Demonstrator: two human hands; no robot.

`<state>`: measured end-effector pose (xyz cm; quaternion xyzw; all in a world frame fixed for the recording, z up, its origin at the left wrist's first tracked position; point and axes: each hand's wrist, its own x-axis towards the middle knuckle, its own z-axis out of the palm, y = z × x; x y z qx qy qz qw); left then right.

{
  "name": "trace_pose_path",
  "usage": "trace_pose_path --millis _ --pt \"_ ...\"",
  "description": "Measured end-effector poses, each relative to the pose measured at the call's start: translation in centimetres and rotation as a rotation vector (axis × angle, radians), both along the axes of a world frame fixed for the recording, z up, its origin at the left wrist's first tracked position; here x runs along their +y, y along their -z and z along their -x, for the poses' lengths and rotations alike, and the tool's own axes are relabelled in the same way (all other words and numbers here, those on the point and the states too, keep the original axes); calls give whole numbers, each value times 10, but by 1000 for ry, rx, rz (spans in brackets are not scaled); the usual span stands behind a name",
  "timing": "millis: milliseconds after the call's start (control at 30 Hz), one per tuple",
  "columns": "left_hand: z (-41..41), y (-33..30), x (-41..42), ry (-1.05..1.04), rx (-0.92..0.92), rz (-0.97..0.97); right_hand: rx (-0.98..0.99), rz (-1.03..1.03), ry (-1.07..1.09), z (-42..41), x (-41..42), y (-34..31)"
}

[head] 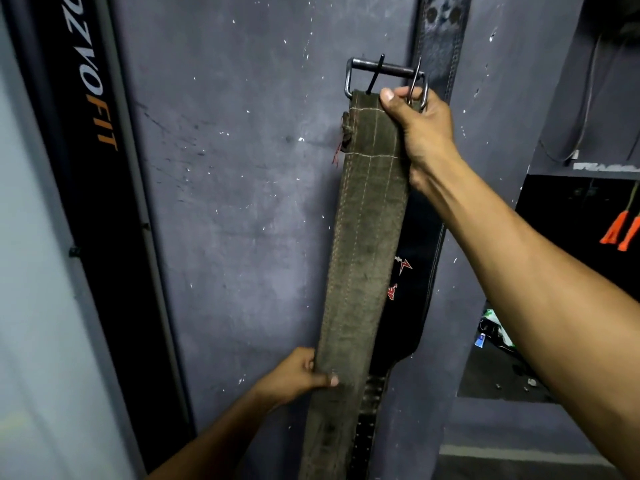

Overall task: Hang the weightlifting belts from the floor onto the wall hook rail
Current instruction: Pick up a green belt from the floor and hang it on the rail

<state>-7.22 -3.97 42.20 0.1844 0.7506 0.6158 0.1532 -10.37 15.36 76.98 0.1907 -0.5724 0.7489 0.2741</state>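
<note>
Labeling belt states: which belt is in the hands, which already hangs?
The olive-green suede belt is held: right hand grips its buckle end, left hand pinches it lower down. The black belt behind it hangs against the wall untouched.

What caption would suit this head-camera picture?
Right hand grips the green belt by its buckle, left hand steadying it lower down.

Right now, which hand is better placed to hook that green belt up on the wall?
The right hand: it grips the green belt at its metal buckle, high against the wall. The left hand only pinches the belt's lower part.
</note>
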Motion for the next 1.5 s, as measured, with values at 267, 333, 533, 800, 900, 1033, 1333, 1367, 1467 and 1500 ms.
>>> trace_pose_path --millis 267,333,533,800,900,1033,1333,1367,1467,1500 --pt "11 -195 31 -57 133 -637 -26 -90 -13 5 -13 37" --pt "14 -232 35 -108 174 -725 -21 -133 -1 5 -19 47" --pt "27 -265 41 -423 324 -799 6 -437 332 -11 -26 69" --pt "28 -278 50 -451 331 -834 -9 -209 -20 -29 -19 146" --pt "25 -277 55 -443 327 -812 10 -155 -45 -33 -15 143" --pt "19 -290 50 -447 359 -780 -190 -259 -273 -46 -3 185" --pt "12 -317 40 -476 421 -719 -330 -153 -329 -51 -21 246" --pt "10 -319 38 -483 422 -726 -360 -191 -367 -53 -21 255" --pt "5 -327 32 -509 430 -726 -460 -252 -338 -62 -25 287" --pt "4 -328 30 -510 429 -721 -485 -218 -286 -63 -27 295"
